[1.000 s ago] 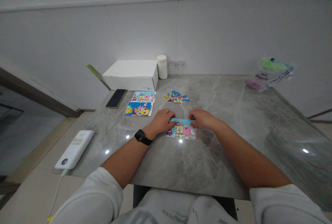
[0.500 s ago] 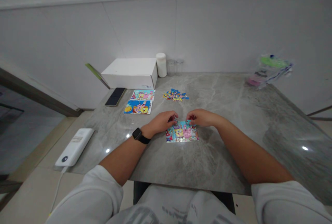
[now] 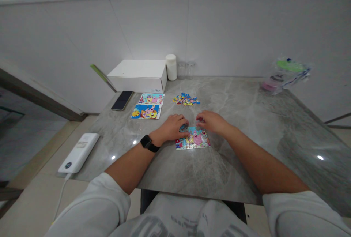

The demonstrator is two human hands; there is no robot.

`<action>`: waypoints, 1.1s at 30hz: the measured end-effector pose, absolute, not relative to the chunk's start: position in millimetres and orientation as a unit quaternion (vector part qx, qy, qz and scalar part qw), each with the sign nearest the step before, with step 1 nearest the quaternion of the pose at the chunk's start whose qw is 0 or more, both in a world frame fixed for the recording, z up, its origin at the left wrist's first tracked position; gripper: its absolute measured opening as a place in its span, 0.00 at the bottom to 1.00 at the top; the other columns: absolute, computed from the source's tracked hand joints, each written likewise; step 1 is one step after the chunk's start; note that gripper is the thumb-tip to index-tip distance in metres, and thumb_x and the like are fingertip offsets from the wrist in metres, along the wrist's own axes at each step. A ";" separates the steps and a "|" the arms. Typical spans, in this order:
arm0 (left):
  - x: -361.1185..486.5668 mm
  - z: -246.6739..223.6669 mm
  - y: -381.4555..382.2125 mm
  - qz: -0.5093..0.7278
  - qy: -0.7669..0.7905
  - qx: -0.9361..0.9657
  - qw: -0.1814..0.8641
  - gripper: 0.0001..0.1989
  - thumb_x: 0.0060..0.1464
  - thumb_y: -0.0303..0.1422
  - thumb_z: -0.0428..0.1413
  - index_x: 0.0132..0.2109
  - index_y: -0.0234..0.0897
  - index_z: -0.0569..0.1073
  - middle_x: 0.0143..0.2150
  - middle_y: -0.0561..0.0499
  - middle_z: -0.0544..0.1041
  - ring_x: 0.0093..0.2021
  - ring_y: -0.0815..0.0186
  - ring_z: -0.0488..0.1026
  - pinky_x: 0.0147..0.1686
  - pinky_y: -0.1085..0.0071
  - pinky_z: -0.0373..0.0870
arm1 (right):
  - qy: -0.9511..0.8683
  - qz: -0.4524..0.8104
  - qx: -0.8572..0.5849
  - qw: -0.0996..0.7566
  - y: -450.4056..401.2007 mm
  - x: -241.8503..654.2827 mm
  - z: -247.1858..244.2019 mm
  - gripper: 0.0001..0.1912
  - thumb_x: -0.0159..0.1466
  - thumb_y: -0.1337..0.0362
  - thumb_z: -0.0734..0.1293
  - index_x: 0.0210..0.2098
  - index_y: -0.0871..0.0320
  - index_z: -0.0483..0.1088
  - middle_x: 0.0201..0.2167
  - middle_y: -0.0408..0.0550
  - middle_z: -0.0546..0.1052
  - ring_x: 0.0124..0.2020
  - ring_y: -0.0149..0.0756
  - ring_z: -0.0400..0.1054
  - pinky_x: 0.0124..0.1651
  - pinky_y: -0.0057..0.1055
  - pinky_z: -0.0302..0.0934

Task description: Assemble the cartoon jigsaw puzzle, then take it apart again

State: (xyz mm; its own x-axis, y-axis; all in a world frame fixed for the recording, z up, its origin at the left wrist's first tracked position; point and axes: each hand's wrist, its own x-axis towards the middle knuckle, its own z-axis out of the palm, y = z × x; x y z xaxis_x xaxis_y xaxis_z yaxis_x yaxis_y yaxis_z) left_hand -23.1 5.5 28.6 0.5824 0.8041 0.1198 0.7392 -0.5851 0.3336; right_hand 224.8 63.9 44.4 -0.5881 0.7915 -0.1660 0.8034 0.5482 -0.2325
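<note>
A mostly assembled jigsaw puzzle (image 3: 196, 139) with a colourful cartoon picture lies flat on the grey table. My left hand (image 3: 175, 127), with a black watch on its wrist, bends over the puzzle's upper left corner. Its thumb rests on the picture, its fingers lie beyond the top edge, and a bluish bit shows between them. Just above the upper right edge is my right hand (image 3: 210, 121), fingers curled with a gap at the thumb. No piece can be made out in it. Farther back is a pile of loose puzzle pieces (image 3: 186, 100).
Two picture cards (image 3: 146, 112) lie left of the pile, beside a phone (image 3: 122, 100). Behind stand a white box (image 3: 137, 74), a white bottle (image 3: 171, 68) and two clear glasses (image 3: 190, 70). A plastic bag (image 3: 285, 76) sits back right, a white power bank (image 3: 79, 153) front left.
My right hand has lifted slightly up and away from the puzzle's top edge. My left hand's thumb has come farther down over the picture's upper left.
</note>
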 end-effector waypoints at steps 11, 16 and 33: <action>-14.1 27.5 0.2 0.097 0.420 0.889 0.156 0.22 0.56 0.51 0.66 0.48 0.40 0.76 0.48 0.46 0.78 0.49 0.54 0.74 0.50 0.59 0.65 | 0.885 -0.198 0.418 0.063 43.5 208.9 38.5 0.16 0.58 0.62 0.77 0.45 0.55 0.77 0.44 0.49 0.81 0.45 0.41 0.74 0.43 0.29 0.60; -11.4 28.8 -1.8 0.107 0.413 0.888 0.174 0.22 0.57 0.48 0.66 0.51 0.39 0.75 0.48 0.46 0.79 0.50 0.54 0.74 0.50 0.59 0.66 | 0.878 -0.229 0.416 0.060 47.4 211.4 35.0 0.14 0.56 0.65 0.76 0.43 0.54 0.76 0.41 0.46 0.82 0.43 0.40 0.75 0.41 0.29 0.60; -9.0 28.8 -0.9 0.117 0.393 0.889 0.205 0.09 0.61 0.38 0.63 0.44 0.40 0.77 0.44 0.49 0.81 0.46 0.59 0.76 0.49 0.63 0.66 | 0.847 -0.366 0.384 0.025 62.8 225.7 45.4 0.08 0.63 0.65 0.70 0.42 0.58 0.79 0.34 0.44 0.82 0.36 0.34 0.74 0.39 0.26 0.62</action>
State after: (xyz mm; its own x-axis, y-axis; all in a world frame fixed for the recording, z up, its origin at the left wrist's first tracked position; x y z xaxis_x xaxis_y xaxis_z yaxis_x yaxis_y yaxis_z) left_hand -9.0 -0.9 28.8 0.6645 0.7458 0.0470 0.6502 -0.6080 0.4556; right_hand 225.7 62.8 45.4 -0.7033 0.6330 -0.3236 0.6696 0.4368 -0.6007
